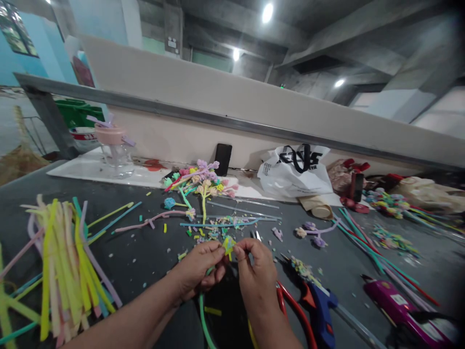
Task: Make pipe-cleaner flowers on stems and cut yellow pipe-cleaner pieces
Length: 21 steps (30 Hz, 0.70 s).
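Observation:
In front of me, my left hand (205, 266) pinches a small yellow and blue-green flower (228, 243) made of fuzzy chenille stem pieces. A green chenille stem (204, 317) runs down below that hand; whether it joins the flower is hidden. My right hand (254, 264) is closed in a pinch at the flower's right side, and what lies between its fingertips is too small to make out. Just beyond both hands lie cut chenille scraps (201, 237). Red-handled scissors (296, 310) lie beside my right wrist, partly covered by it.
A pile of chenille stems (63, 266) lies left. Finished flowers (203, 177) are heaped at the back near a phone (223, 159). A blue glue gun (321, 310) and a purple tool (407, 310) lie right. A plastic bag (296, 172) and a clear cup (115, 150) stand behind.

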### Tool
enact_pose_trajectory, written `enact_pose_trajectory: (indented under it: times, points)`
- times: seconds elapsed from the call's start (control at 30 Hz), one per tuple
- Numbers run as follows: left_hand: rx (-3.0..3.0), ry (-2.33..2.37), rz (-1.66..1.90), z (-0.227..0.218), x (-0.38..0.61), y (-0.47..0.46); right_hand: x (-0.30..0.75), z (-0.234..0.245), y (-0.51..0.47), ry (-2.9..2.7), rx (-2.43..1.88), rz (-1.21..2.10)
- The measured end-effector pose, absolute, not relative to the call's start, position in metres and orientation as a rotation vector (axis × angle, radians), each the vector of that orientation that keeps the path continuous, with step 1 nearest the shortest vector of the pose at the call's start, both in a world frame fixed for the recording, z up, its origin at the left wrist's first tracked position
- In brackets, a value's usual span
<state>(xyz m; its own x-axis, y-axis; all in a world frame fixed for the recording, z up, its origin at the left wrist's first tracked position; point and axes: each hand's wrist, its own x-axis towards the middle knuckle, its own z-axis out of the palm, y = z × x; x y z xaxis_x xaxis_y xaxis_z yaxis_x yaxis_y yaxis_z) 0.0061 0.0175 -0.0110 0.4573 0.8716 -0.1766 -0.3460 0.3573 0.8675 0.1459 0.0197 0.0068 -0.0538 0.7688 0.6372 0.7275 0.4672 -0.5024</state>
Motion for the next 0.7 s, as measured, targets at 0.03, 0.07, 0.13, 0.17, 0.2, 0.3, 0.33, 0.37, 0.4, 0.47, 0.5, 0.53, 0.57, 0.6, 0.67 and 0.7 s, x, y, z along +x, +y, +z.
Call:
enact_pose_trajectory:
  times: [0.03,0.07,0.13,0.17,0.2,0.3,0.33,0.37,0.4,0.47,0.5,0.53,0.57,0.6,0.67,0.7]
  points:
    - [0.874,0.721,0.875,-0.0112,0.0061,0.0175,0.146,0.0062,0.0199,-1.798,-1.262,0.033]
    - [0.88,0.723,0.869,-0.0114,0.0061,0.0174,0.1463,0.0055,0.0204,-1.807,-1.25,0.012]
    - [0.895,0.726,0.858,-0.0117,0.0061,0.0176,0.1467,0.0038,0.0214,-1.815,-1.228,-0.012]
    - [0.9,0.726,0.852,-0.0119,0.0061,0.0178,0.1468,0.0029,0.0219,-1.815,-1.22,-0.012]
    - [0.905,0.726,0.843,-0.0121,0.006,0.0179,0.1469,0.002,0.0223,-1.813,-1.214,-0.003]
    - [0.919,0.724,0.817,-0.0125,0.0064,0.0181,0.1467,-0.0002,0.023,-1.808,-1.207,0.023]
    - [0.926,0.725,0.81,-0.0123,0.0067,0.018,0.1466,-0.0008,0.023,-1.811,-1.208,0.021]
    - [0.935,0.729,0.805,-0.0118,0.0071,0.0177,0.1464,-0.0014,0.0231,-1.815,-1.212,0.016]
    - [0.943,0.736,0.805,-0.011,0.0076,0.0173,0.1463,-0.0019,0.0231,-1.817,-1.218,0.009]
    - [0.957,0.751,0.809,-0.0088,0.0088,0.0162,0.1461,-0.0026,0.0232,-1.818,-1.233,0.008]
    - [0.963,0.76,0.814,-0.0075,0.0095,0.0156,0.146,-0.0028,0.0233,-1.818,-1.241,0.012]
    - [0.968,0.771,0.82,-0.0064,0.0102,0.0151,0.1459,-0.0029,0.0234,-1.818,-1.248,0.017]
    - [0.973,0.779,0.825,-0.0054,0.0107,0.0146,0.1458,-0.0028,0.0235,-1.818,-1.252,0.021]
    - [0.975,0.786,0.83,-0.0048,0.0112,0.0143,0.1457,-0.0026,0.0235,-1.816,-1.257,0.023]
    - [0.984,0.79,0.837,-0.0039,0.0118,0.014,0.1455,-0.0019,0.0232,-1.81,-1.264,0.027]
    - [0.994,0.793,0.836,-0.0036,0.0119,0.0139,0.1453,-0.0015,0.0228,-1.806,-1.266,0.032]
